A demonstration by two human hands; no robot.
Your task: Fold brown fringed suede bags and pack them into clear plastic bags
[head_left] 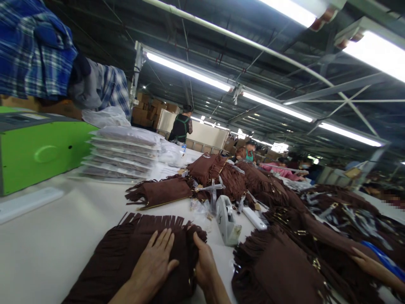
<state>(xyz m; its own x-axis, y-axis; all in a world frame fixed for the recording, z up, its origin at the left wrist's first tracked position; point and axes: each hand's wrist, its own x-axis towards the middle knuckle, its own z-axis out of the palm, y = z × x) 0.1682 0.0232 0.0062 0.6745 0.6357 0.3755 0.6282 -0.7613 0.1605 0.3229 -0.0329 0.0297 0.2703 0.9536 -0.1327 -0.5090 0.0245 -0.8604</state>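
Observation:
In the head view a dark brown fringed bag (126, 257) lies on the white table in front of me. My left hand (156, 259) rests flat on it, fingers stretched out. At the bag's right edge, my right hand (205, 261) grips the fringed side, thumb on top and the other fingers mostly hidden. Just beyond stands a white tape dispenser (225, 219), beside a slim white object (255, 218). Another brown fringed bag (278, 266) with gold-coloured hardware lies to the right of my right hand.
More brown bags (218, 171) are heaped ahead and to the right. Packed plastic bags (120, 152) are stacked left, near a green machine (47, 147). Another person's hand (368, 264) reaches in from the right. Several people are farther back.

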